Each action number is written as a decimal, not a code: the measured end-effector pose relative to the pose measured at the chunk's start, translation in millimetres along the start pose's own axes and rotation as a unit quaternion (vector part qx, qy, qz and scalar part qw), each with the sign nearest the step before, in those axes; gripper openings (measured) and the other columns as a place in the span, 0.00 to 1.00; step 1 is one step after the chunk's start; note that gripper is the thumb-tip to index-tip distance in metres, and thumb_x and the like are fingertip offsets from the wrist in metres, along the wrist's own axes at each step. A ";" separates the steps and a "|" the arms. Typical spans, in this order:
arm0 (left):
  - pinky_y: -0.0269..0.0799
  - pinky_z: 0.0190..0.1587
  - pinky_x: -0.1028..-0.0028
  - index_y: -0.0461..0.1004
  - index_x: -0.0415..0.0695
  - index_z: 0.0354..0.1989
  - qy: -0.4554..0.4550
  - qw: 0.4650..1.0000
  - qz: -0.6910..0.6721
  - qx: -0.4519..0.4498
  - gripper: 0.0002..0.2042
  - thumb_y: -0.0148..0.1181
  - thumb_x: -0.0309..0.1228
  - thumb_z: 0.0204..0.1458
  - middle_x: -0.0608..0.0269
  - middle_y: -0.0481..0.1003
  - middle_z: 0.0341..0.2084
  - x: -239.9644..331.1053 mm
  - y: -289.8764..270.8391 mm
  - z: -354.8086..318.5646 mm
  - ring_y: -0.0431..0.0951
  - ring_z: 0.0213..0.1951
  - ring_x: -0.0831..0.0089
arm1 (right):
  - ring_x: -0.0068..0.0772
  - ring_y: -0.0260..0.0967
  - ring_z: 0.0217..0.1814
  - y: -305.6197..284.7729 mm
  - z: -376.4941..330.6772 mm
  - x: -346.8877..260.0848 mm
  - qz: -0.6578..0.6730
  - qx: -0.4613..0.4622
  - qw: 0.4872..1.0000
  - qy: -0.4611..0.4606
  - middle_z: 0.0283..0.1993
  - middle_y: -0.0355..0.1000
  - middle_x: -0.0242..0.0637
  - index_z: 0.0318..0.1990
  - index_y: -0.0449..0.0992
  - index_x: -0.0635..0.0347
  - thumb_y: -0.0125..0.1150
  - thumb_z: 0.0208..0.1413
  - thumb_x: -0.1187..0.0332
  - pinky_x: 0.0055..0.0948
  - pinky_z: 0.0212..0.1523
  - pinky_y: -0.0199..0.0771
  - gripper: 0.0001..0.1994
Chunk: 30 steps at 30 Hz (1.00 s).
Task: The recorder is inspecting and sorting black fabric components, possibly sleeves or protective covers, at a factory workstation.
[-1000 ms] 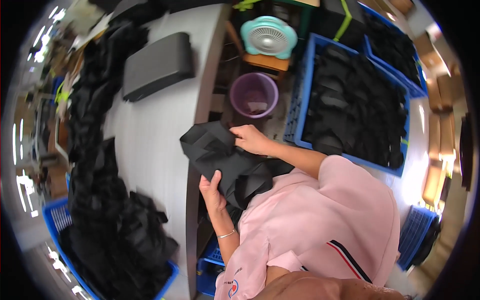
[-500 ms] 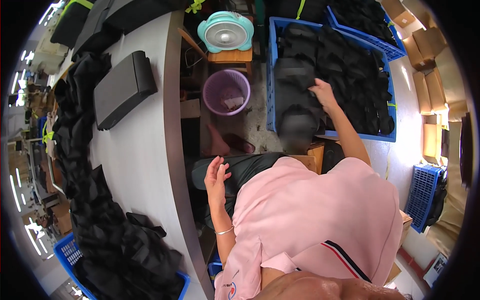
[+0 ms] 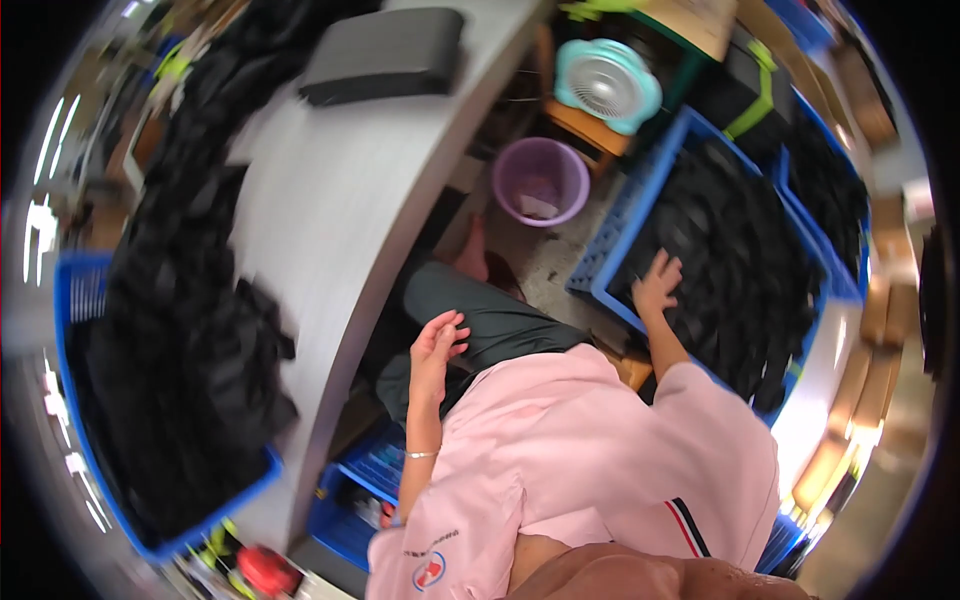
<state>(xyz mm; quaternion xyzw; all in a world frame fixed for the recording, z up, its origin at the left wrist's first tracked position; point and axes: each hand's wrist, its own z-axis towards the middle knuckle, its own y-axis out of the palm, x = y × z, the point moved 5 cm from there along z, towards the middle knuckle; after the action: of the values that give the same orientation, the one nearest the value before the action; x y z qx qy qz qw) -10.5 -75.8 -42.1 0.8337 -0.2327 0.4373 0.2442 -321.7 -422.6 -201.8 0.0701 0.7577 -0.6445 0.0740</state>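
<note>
My right hand (image 3: 657, 283) reaches down to my right and lies spread on the black folded pieces filling a blue crate (image 3: 601, 282) on the floor. My left hand (image 3: 437, 346) hovers over my lap beside the edge of the grey table (image 3: 340, 190), fingers loosely apart and holding nothing. I wear a pink top and dark trousers.
A heap of black fabric pieces (image 3: 190, 300) covers the table's left side, partly in a blue crate (image 3: 75, 290). A dark grey flat case (image 3: 385, 55) lies at the table's far end. On the floor stand a purple bucket (image 3: 541, 180), a teal fan (image 3: 607, 85) and more blue crates (image 3: 365, 490).
One second ago both hands held a black fabric piece at the table edge. The right hand has since swung right to the floor crate, the piece is gone from my hands, and the view has tilted.
</note>
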 end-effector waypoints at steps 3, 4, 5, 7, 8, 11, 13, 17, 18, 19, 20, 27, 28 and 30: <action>0.75 0.47 0.75 0.71 0.39 0.58 -0.007 1.000 -0.011 0.011 0.18 0.55 0.35 0.64 0.56 0.76 0.53 -6.1 -2.9 -3.5 0.79 0.46 0.73 | 0.53 0.30 0.80 32.7 24.1 48.2 -0.061 -0.055 0.997 0.007 0.80 0.30 0.42 0.76 0.39 0.42 0.76 0.47 0.58 0.84 0.58 0.51 0.55; 0.75 0.46 0.75 0.71 0.39 0.58 0.017 1.000 -0.021 0.007 0.18 0.55 0.35 0.64 0.56 0.76 0.52 -4.3 -2.7 -4.2 0.79 0.46 0.73 | 0.53 0.29 0.80 43.9 34.5 57.8 -0.094 -0.085 0.992 0.010 0.80 0.29 0.42 0.76 0.39 0.43 0.74 0.48 0.57 0.84 0.59 0.51 0.54; 0.75 0.46 0.76 0.71 0.39 0.58 0.002 1.000 -0.014 0.017 0.18 0.56 0.35 0.64 0.58 0.77 0.52 -5.3 -3.6 -5.3 0.78 0.45 0.74 | 0.53 0.28 0.80 56.2 40.6 61.9 -0.110 -0.095 0.989 0.019 0.80 0.28 0.42 0.76 0.39 0.44 0.74 0.48 0.57 0.84 0.59 0.51 0.54; 0.74 0.46 0.77 0.75 0.40 0.54 0.022 0.999 -0.010 0.046 0.14 0.58 0.32 0.63 0.61 0.78 0.49 3.2 -7.8 -7.7 0.78 0.44 0.77 | 0.54 0.29 0.81 67.9 53.6 62.0 -0.162 -0.094 0.981 0.058 0.80 0.27 0.42 0.76 0.38 0.46 0.74 0.47 0.57 0.85 0.59 0.49 0.55; 0.74 0.46 0.77 0.75 0.40 0.54 0.036 0.997 -0.021 0.062 0.14 0.58 0.32 0.63 0.61 0.78 0.49 11.2 -13.4 -10.0 0.78 0.44 0.77 | 0.54 0.29 0.81 71.4 56.5 56.3 -0.160 -0.110 0.978 0.076 0.80 0.27 0.43 0.76 0.38 0.47 0.74 0.46 0.58 0.85 0.59 0.48 0.55; 0.74 0.47 0.76 0.78 0.38 0.47 0.305 0.903 0.134 0.272 0.10 0.61 0.25 0.58 0.61 0.80 0.43 72.1 -49.6 -32.8 0.79 0.43 0.75 | 0.55 0.31 0.81 45.3 51.7 39.8 -0.168 -0.110 0.975 0.097 0.80 0.29 0.47 0.76 0.40 0.50 0.71 0.46 0.64 0.85 0.61 0.46 0.53; 0.72 0.53 0.71 0.76 0.39 0.50 0.382 0.785 0.223 0.434 0.13 0.61 0.21 0.55 0.57 0.79 0.47 112.1 -86.4 -57.6 0.78 0.47 0.68 | 0.55 0.34 0.80 8.3 36.6 19.8 -0.164 -0.032 0.985 0.050 0.80 0.31 0.51 0.75 0.42 0.54 0.69 0.47 0.66 0.83 0.61 0.48 0.50; 0.73 0.46 0.70 0.73 0.41 0.54 0.429 0.619 0.305 0.583 0.20 0.62 0.18 0.51 0.53 0.69 0.59 178.2 -154.3 -80.6 0.73 0.54 0.61 | 0.57 0.42 0.78 -62.0 2.0 -52.3 -0.095 0.097 0.975 -0.177 0.78 0.35 0.59 0.73 0.50 0.63 0.66 0.48 0.75 0.60 0.67 0.56 0.44; 0.73 0.40 0.74 0.70 0.40 0.57 0.441 0.636 0.238 0.588 0.22 0.62 0.20 0.52 0.54 0.69 0.56 182.8 -170.5 -83.3 0.72 0.48 0.66 | 0.59 0.43 0.78 -74.1 -9.8 -76.8 -0.003 0.101 0.958 -0.270 0.78 0.35 0.61 0.72 0.51 0.64 0.65 0.49 0.77 0.52 0.69 0.57 0.42; 0.73 0.38 0.75 0.68 0.39 0.58 0.433 0.604 0.210 0.636 0.23 0.63 0.21 0.53 0.55 0.69 0.53 186.7 -184.4 -88.0 0.71 0.44 0.68 | 0.62 0.45 0.76 -83.9 -23.4 -101.2 0.057 0.126 0.933 -0.333 0.77 0.36 0.63 0.71 0.53 0.66 0.62 0.50 0.81 0.41 0.70 0.56 0.39; 0.72 0.36 0.75 0.66 0.38 0.59 0.437 0.560 0.194 0.676 0.24 0.63 0.22 0.53 0.56 0.69 0.51 187.9 -194.4 -93.1 0.69 0.41 0.70 | 0.61 0.47 0.76 -89.2 -31.7 -125.5 0.098 0.114 0.921 -0.359 0.77 0.37 0.62 0.71 0.54 0.65 0.62 0.51 0.82 0.43 0.71 0.54 0.38; 0.70 0.41 0.76 0.70 0.38 0.46 0.389 0.592 0.000 0.706 0.22 0.75 0.32 0.47 0.65 0.72 0.33 150.9 -246.8 -67.7 0.68 0.32 0.77 | 0.58 0.48 0.76 -113.0 -143.7 -290.4 0.268 -0.032 0.797 -0.541 0.77 0.41 0.57 0.67 0.60 0.65 0.59 0.54 0.81 0.42 0.72 0.52 0.31; 0.71 0.40 0.76 0.71 0.37 0.47 0.384 0.612 -0.014 0.692 0.21 0.74 0.31 0.48 0.65 0.74 0.32 150.1 -252.9 -63.5 0.70 0.32 0.78 | 0.58 0.49 0.76 -117.0 -165.2 -309.3 0.299 -0.087 0.770 -0.557 0.76 0.42 0.57 0.67 0.61 0.65 0.59 0.54 0.81 0.42 0.72 0.52 0.30; 0.72 0.38 0.75 0.74 0.32 0.45 0.397 0.621 -0.054 0.674 0.16 0.69 0.28 0.52 0.64 0.76 0.32 154.8 -260.4 -64.8 0.72 0.31 0.78 | 0.56 0.50 0.76 -134.0 -209.3 -336.4 0.301 -0.114 0.720 -0.615 0.76 0.44 0.56 0.65 0.62 0.66 0.57 0.57 0.81 0.42 0.72 0.53 0.27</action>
<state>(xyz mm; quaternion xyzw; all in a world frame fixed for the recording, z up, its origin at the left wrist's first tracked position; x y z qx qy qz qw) 185.0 137.9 67.7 0.5214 0.2920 0.7459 -0.2942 -23.8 -241.0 29.0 -0.1266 0.5522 -0.3986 0.7212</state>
